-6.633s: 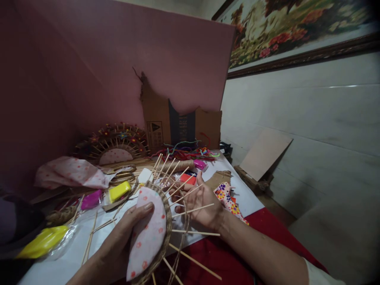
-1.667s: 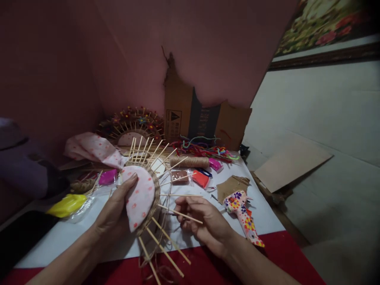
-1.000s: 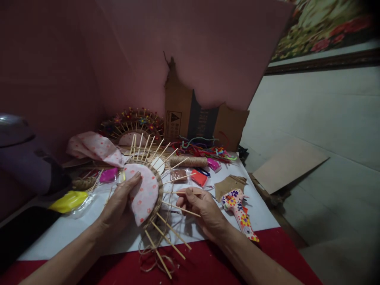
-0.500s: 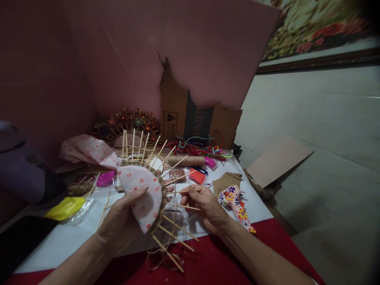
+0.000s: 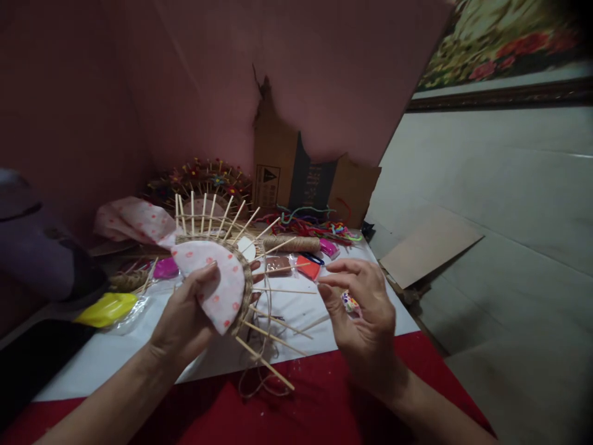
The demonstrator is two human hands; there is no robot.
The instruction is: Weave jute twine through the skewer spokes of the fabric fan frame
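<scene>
My left hand (image 5: 185,309) grips a half-round craft piece covered in white cloth with orange-red spots (image 5: 215,278), the thumb on its face and fingers behind. Braided twine edges the curve, and thin wooden sticks (image 5: 273,339) fan out from it. Fine twine (image 5: 267,309) runs across the sticks and hangs in loops below. Just right of the stick tips is my right hand (image 5: 361,309), its thumb and fingertips brought close in a pinch. What lies between them, if anything, I cannot make out. A blurred pale strand (image 5: 317,322) reaches toward that hand.
Behind stands a similar fan decorated with flowers (image 5: 217,179), beside torn cardboard (image 5: 278,161). A twine roll (image 5: 296,243), orange packet (image 5: 308,267), brown packet (image 5: 278,266), coloured strands (image 5: 338,231) and yellow packet (image 5: 106,309) lie on the white-and-red table. Flower-print cloth (image 5: 349,301) is partly hidden.
My right hand has left the stick it pinched and moved right and slightly up, fingers lifted. The spotted piece has shifted a little left and up in view with my left hand.
</scene>
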